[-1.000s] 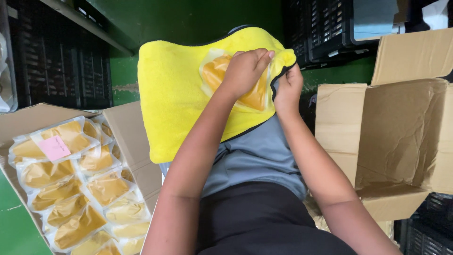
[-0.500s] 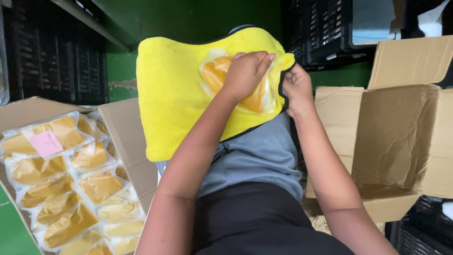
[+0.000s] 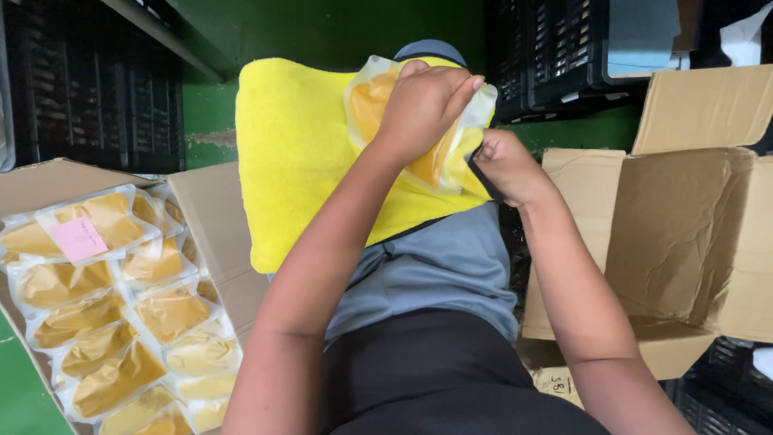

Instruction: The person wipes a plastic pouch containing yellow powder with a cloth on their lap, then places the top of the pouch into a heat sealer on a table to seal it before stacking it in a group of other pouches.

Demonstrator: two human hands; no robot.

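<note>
A yellow towel point(image 3: 306, 161) lies draped over my knee. On it rests a clear plastic pouch point(image 3: 366, 101) filled with orange-yellow stuff. My left hand point(image 3: 423, 101) is pressed down over the pouch, fingers curled around its far side. Just right of the pouch, my right hand point(image 3: 507, 165) is closed on the towel's dark-trimmed right edge. The left hand hides most of the pouch's middle.
An open cardboard box point(image 3: 213, 217) at the left holds several similar filled pouches point(image 3: 121, 306) and a pink slip point(image 3: 78, 238). A second open cardboard box point(image 3: 684, 242) stands at the right. Black plastic crates point(image 3: 564, 56) line the back, above a green floor point(image 3: 16, 395).
My left hand has slid a little farther along the pouch, whose far edge now stands up. My right hand has dropped slightly to the towel's edge.
</note>
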